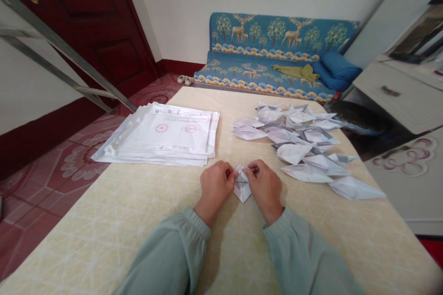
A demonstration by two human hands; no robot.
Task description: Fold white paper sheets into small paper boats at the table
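A small sheet of folded paper (pixel 242 190), shaped like a diamond with creases across it, lies on the table between my hands. My left hand (pixel 217 185) pinches its upper left edge. On the opposite side, the fingers of my right hand (pixel 265 185) close on the upper right edge. Fingertips hide parts of both edges. To the right of my right hand lie several folded paper boats (pixel 316 168), pointed at both ends. Beyond my left hand rests a stack of paper sheets (pixel 173 131), the top one with red stamps and print.
The table (pixel 138 230) has a cream patterned cover. Behind it stands a blue sofa (pixel 249 71) with a green cloth (pixel 296 72). A metal ladder (pixel 65 50) leans at the left near a dark red door (pixel 93 23). White drawers (pixel 394 94) stand at the right.
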